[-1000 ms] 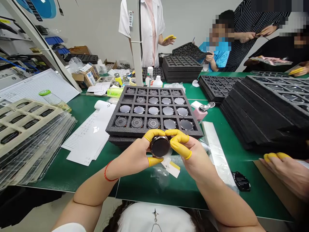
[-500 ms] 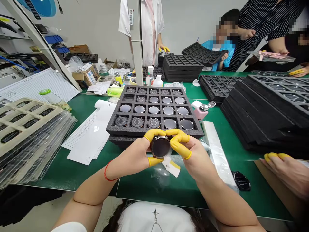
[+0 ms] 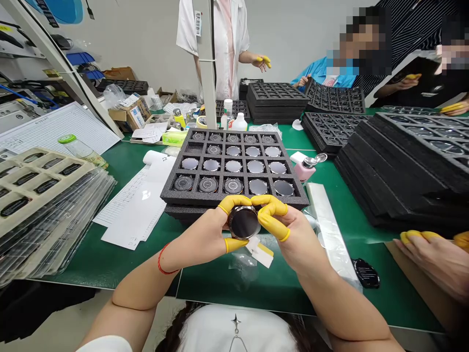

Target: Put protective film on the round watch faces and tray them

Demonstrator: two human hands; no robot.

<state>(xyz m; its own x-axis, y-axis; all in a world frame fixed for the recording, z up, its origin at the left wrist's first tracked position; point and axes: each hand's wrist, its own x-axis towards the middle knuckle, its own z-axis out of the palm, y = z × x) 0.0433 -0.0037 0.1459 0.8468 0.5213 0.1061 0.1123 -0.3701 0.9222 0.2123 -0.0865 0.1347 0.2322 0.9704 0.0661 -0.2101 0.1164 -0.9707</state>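
A round watch case [image 3: 245, 223] with a dark face is held up over the table's front. My left hand [image 3: 216, 230], in yellow finger cots, is closed around its left side, thumb below and fingers above. My right hand [image 3: 287, 225], also in yellow cots, pinches its upper right edge with bent fingers. Just behind stands a black foam tray [image 3: 234, 198] with rows of watch cases, some face up, some back up; one slot at the left has no watch. A white and yellow tag [image 3: 262, 254] lies below the held watch.
Stacked clear trays [image 3: 73, 215] stand left, beside papers [image 3: 135, 210]. A pink pump bottle [image 3: 306, 168] and long white strip [image 3: 331, 234] are right of the foam tray. Farther right are black tray stacks [image 3: 395, 181] and another person's hand [image 3: 432, 259].
My hands and the watch have hardly moved. Across the table, a person's gloved hand has risen, and the person in blue has shifted right and lowered a black tray.
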